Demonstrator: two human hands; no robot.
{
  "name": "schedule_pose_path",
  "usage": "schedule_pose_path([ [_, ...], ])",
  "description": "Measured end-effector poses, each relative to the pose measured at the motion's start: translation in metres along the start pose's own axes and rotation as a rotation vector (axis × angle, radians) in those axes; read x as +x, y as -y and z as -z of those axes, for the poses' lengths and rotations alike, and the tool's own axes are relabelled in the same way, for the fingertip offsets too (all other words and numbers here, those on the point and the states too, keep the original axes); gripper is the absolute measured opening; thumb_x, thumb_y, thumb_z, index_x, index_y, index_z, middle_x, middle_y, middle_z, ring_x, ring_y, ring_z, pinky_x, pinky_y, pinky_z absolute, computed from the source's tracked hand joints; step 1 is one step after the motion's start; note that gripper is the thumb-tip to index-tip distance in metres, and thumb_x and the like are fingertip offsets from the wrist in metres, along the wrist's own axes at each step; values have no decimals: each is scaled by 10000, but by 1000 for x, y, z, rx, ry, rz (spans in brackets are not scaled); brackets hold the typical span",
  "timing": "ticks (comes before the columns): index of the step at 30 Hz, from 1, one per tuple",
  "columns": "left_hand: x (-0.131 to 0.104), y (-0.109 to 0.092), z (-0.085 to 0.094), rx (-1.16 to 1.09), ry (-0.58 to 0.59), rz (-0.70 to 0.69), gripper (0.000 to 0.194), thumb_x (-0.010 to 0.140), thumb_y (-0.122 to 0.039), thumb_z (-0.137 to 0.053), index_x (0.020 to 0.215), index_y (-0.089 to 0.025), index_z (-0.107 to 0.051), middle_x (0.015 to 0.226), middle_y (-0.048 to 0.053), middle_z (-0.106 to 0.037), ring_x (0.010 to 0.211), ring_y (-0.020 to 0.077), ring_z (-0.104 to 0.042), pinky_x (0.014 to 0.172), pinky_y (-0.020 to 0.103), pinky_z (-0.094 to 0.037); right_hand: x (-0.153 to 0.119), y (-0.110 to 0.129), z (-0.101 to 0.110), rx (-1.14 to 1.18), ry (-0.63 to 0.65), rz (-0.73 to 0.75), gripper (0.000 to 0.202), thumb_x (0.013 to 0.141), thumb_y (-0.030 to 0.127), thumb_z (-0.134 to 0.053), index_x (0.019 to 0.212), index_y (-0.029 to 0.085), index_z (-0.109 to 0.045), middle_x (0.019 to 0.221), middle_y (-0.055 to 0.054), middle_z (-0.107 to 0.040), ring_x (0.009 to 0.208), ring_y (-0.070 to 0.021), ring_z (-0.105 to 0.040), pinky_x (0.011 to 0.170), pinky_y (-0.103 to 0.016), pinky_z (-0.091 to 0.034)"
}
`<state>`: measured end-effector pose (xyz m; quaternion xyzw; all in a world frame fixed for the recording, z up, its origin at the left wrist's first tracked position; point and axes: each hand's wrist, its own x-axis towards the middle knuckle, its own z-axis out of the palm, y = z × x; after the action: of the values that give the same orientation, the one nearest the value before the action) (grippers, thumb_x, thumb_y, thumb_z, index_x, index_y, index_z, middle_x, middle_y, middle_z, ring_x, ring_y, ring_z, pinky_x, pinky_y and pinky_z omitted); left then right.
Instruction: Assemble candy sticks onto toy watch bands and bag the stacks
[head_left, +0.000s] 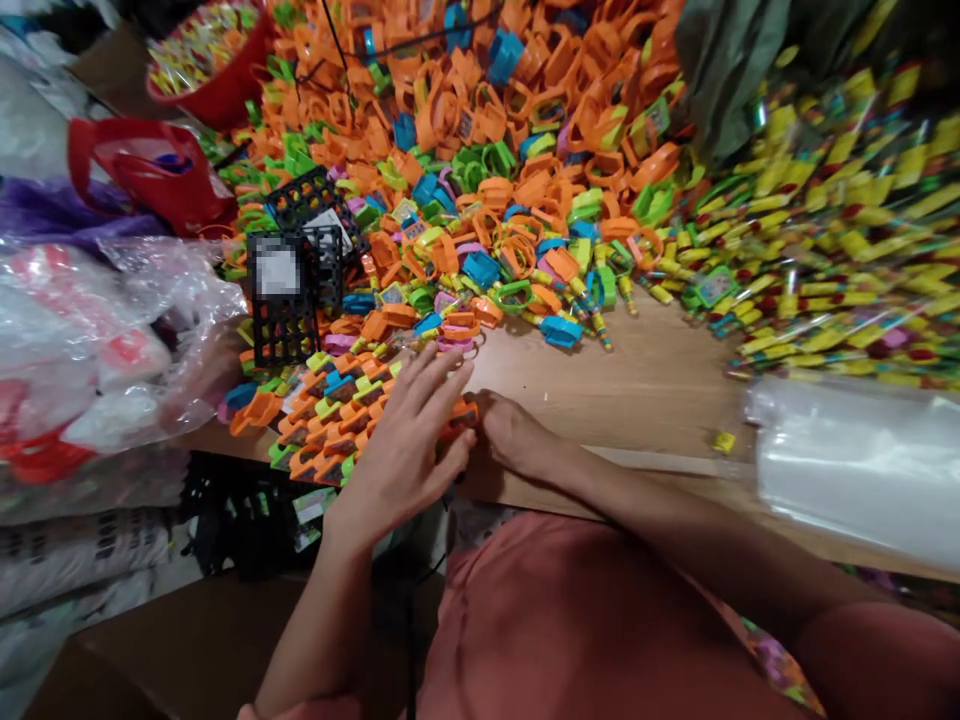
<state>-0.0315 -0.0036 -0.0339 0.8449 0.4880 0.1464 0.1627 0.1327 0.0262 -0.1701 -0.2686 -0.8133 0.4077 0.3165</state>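
Rows of small looped plastic pieces (337, 415), mostly orange with some green, yellow and blue, are packed close together at the table's front edge. They look like toy watches; whatever holds them in line is hidden. Across the right part of these rows lies my left hand (405, 435), its fingers stretched and apart. My right hand (514, 435) is curled at the right end of the rows, near my left fingertips. Anything inside its fingers is hidden from view.
A big heap of loose looped pieces (480, 120) covers the back. Black plastic trays (285, 330) stand at the left beside clear bags (112, 340). Yellow tubes (840, 230) pile up at the right, above a stack of clear plastic sleeves (855, 470). A red basin (217, 95) sits back left.
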Motion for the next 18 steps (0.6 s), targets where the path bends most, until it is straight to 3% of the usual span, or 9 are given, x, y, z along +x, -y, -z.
schedule_pose_path([
  [3,5,0,0,33,78,13,256,1046,-344,-517,1229,-192,-611,1340,109,-672,1498,291,-391,1282,589,-248,4,8,8,6,50,-36,384,811,0,-517,1144,165,-616,1101,-111,-688,1008,-232,-623,938,-403,-517],
  [5,6,-1,-3,38,54,23,208,1061,-312,-473,1071,-190,-641,1278,99,-703,1450,270,-454,1275,575,-273,6,10,22,-11,92,-39,303,827,-8,-536,1060,156,-636,1033,-100,-703,960,-218,-637,882,-358,-515],
  [8,2,-4,-10,105,-34,32,207,1055,-279,-465,1030,-199,-654,1536,105,-530,1513,288,-371,1286,619,-184,7,9,57,-161,36,-50,215,908,29,-543,1033,158,-660,1003,-101,-707,942,-212,-632,861,-334,-493],
  [10,-1,-4,-13,171,-94,73,237,1047,-282,-479,1209,-223,-642,1665,109,-350,1575,338,-237,1262,699,-98,5,7,84,-375,-87,-98,237,924,55,-554,1102,161,-669,1076,-126,-698,1007,-247,-607,905,-377,-473],
  [12,-4,-4,-14,207,-121,121,364,1042,-306,-491,1397,-254,-555,1687,126,-299,1586,372,-185,1230,746,-88,1,4,106,-613,-165,-197,254,926,70,-546,1129,150,-677,1104,-160,-680,1025,-296,-573,911,-433,-454],
  [15,-4,-2,-12,188,-51,138,292,1062,-365,-469,1278,-249,-628,1574,105,-492,1543,364,-301,1225,740,-106,-9,6,120,-760,-106,-285,225,951,107,-514,1098,131,-683,1100,-186,-651,996,-314,-555,876,-441,-451],
  [18,-3,-1,-9,144,-8,116,292,1081,-376,-428,1014,-228,-671,1439,60,-620,1480,323,-408,1237,707,-105,-15,12,117,-627,-4,-226,211,978,115,-481,1052,146,-676,1060,-144,-636,975,-267,-566,853,-373,-462],
])
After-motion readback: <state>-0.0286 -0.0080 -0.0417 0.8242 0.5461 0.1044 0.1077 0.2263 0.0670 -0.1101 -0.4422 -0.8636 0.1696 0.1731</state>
